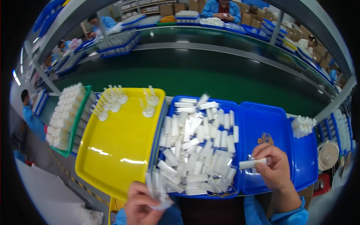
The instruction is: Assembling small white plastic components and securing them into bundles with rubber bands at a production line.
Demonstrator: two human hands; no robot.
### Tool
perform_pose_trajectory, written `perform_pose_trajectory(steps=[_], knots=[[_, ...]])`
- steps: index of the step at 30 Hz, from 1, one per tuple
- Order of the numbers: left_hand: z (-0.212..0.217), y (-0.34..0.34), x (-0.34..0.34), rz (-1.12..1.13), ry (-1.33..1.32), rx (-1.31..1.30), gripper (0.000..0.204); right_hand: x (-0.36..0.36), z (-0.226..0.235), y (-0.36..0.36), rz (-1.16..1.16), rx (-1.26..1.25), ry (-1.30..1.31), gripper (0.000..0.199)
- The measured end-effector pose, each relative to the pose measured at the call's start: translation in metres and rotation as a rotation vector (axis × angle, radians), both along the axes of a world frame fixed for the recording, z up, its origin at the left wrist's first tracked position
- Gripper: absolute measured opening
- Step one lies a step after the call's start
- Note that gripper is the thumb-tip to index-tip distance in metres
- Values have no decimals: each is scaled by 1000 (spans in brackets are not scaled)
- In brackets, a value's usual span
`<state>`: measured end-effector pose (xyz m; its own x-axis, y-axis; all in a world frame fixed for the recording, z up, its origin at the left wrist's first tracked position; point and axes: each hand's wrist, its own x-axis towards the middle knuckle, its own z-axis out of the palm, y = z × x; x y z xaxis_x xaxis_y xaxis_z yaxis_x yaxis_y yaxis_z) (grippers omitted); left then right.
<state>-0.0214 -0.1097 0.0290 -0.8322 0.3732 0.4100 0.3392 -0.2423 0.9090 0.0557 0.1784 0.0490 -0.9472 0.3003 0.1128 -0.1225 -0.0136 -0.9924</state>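
My left hand [140,204], at the front corner of the yellow tray [116,146], is closed on a clear plastic pronged stand [161,197]; it is blurred by motion. Similar clear pronged stands [112,99] with round bases stand at that tray's far end. Over the blue tray [264,116] on the right, my right hand [276,167] pinches a white tube with a clear end [250,164], held roughly level. Between the hands, a pile of white tubes with clear ends [204,150] fills the middle blue tray [235,193].
Tan rubber bands [265,138] lie in the right blue tray. A green crate [80,120] of white parts stands at left, and a small fan [328,155] at far right. Beyond the trays runs a green conveyor belt [202,71]. Co-workers in blue [221,11] sit across it.
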Motion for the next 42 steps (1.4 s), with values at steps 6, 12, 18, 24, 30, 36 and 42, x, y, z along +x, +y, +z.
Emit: perform_pose_trajectory(steps=[6, 12, 18, 24, 30, 36, 42], knots=[[-28, 55, 13, -596, -393, 152, 15, 2, -25, -14, -21, -614, -7, 38], [-43, 76, 17, -647, -574, 278, 11, 0, -31, -20, -25, -767, -111, 45], [-47, 79, 17, -657, -622, 260, 12, -1, -32, -18, -2, -833, -123, 47], [-44, 82, 16, -697, -655, 235, 11, -1, -36, -14, 22, -786, -129, 46], [-53, 85, 13, -650, -653, 268, 12, 2, -37, -4, 46, -651, -146, 44], [-57, 84, 11, -667, -652, 224, 11, 11, -18, 9, 67, -142, -220, 36], [-59, 79, 10, -659, -454, 124, 13, 22, -16, 6, 115, -35, -204, 35]])
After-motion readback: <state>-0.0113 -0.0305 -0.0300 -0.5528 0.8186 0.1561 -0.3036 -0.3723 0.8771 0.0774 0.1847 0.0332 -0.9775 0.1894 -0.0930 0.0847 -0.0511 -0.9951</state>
